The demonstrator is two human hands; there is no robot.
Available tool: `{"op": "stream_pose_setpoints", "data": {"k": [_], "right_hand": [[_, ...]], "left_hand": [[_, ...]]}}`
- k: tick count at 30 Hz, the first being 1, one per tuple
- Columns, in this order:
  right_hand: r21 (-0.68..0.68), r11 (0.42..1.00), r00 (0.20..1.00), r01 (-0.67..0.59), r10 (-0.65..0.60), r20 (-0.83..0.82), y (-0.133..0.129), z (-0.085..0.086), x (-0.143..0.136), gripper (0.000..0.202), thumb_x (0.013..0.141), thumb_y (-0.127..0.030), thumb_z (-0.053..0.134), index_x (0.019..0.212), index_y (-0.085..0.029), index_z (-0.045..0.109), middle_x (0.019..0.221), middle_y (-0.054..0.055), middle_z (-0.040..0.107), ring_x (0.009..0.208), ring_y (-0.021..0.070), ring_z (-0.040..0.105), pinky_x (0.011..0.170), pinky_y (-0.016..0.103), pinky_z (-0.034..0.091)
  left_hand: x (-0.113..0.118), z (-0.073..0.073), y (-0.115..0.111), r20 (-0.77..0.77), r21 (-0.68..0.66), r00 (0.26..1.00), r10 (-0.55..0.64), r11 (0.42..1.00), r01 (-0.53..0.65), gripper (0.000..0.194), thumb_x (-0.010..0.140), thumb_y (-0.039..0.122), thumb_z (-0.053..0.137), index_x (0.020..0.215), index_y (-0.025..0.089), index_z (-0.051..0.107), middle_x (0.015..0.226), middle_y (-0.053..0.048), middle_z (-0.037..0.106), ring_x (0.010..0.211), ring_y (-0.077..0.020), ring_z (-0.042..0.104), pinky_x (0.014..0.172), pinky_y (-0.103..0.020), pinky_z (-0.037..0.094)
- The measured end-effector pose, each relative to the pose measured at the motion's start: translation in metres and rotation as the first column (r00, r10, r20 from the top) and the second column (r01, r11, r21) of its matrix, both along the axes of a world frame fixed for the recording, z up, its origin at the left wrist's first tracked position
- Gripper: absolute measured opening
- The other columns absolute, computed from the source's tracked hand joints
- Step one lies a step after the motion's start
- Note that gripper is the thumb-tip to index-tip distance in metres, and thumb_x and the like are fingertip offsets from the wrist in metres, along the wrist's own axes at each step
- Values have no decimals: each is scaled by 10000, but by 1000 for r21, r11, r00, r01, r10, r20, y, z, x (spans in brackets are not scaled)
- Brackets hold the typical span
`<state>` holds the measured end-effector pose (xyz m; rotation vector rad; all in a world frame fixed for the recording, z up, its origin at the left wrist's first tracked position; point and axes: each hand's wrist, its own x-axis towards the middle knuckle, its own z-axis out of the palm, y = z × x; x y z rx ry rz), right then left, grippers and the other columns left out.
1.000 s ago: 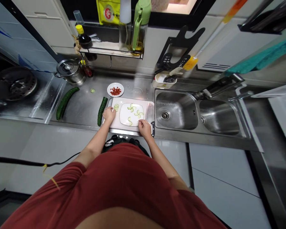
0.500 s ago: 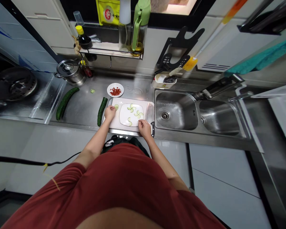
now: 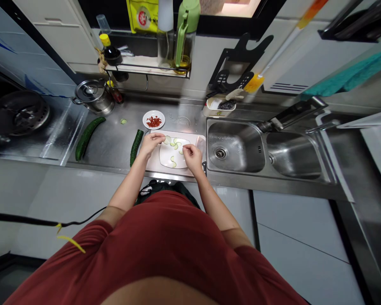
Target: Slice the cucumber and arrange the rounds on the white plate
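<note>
My left hand (image 3: 150, 144) pinches a thin cucumber slice (image 3: 167, 140) over the upper left of a white plate (image 3: 165, 159). Over the plate's right side is my right hand (image 3: 192, 156), its fingers pinched together; what they hold, if anything, is too small to tell. Pale green cucumber slices (image 3: 173, 160) lie on the plate in curved groups. The plate rests on a light cutting board (image 3: 152, 166). A cut cucumber (image 3: 136, 147) lies just left of the board. Part of a black knife handle (image 3: 204, 166) shows beside my right hand.
Behind the board is a small plate (image 3: 154, 126) of chopped red pieces. A whole cucumber (image 3: 88, 137) and a lidded steel pot (image 3: 94, 97) stand to the left. The double sink (image 3: 235, 146) is on the right, with a caddy (image 3: 218, 111) behind it.
My left hand has moved right and up from the board to the plate, now with a slice in its fingers. My right hand has moved up along the plate's right side.
</note>
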<state>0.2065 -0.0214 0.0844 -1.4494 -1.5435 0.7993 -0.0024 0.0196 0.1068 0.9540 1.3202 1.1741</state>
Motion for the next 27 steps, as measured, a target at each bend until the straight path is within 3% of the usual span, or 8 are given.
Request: {"op": "stream_pose_setpoints", "data": {"k": [4,9,24,27], "right_hand": [[14,1000,972,-18,21,-234,15,33,-9,217,832,-391,555,869,-191,631,813,16,640,716,138,545,700,262,453],[10,994,931,-107,104,-350,18,58,-21,215,809,-398,605,870,-195,640,818,5,644,725,129,552,688,260,460],[10,990,930,-143,138,-339,15,60,-26,233,811,-429,603,767,-200,603,715,-14,606,679,124,549,657,258,462],[1,990,926,-138,129,-355,14,61,-26,251,813,-448,599,770,-201,595,734,-7,607,697,128,548,649,256,463]], "left_hand": [[11,29,-8,4,49,997,-74,996,74,319,572,330,805,784,121,692,698,-30,667,647,-109,601,636,-234,459],[21,50,-19,-4,110,990,-141,984,141,320,579,328,819,794,124,698,736,-28,678,665,-108,613,670,-238,475],[29,60,-24,-57,144,984,-169,974,176,329,582,360,824,774,127,692,737,-28,674,661,-114,605,655,-242,478],[30,61,-24,-52,165,991,-124,978,131,360,608,380,815,841,143,677,734,-18,668,677,-108,613,655,-221,472]]}}
